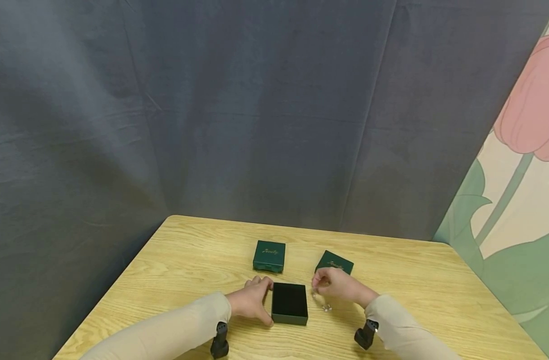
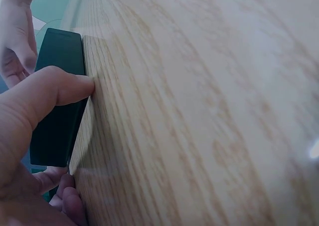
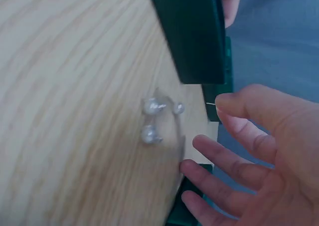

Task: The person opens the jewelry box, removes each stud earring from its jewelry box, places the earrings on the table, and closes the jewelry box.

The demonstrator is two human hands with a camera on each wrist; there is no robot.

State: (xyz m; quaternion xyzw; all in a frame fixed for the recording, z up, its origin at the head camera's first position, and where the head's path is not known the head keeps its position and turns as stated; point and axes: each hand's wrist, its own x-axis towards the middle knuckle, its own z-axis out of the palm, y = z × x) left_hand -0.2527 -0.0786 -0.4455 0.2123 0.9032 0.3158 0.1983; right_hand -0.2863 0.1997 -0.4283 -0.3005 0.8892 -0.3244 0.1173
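Note:
A dark green jewelry box base point(image 1: 290, 319) with a black inside stands on the table without a lid. My left hand point(image 1: 252, 300) holds it from the left, thumb at its near corner and fingers at its far corner. In the left wrist view the thumb point(image 2: 60, 86) lies across the box wall point(image 2: 59, 56). Right of the box, my right hand point(image 1: 330, 285) pinches a thin pearl bracelet point(image 1: 327, 308) between thumb and index finger. Its pearls point(image 3: 150, 106) hang low by the tabletop in the right wrist view, with the other fingers spread.
A dark green box point(image 1: 269, 254) with gold lettering sits behind the open base. Another green lettered piece point(image 1: 336, 260), partly hidden by my right hand, lies at an angle. The wooden table point(image 1: 202, 245) meets a grey curtain point(image 1: 256, 125) at the back.

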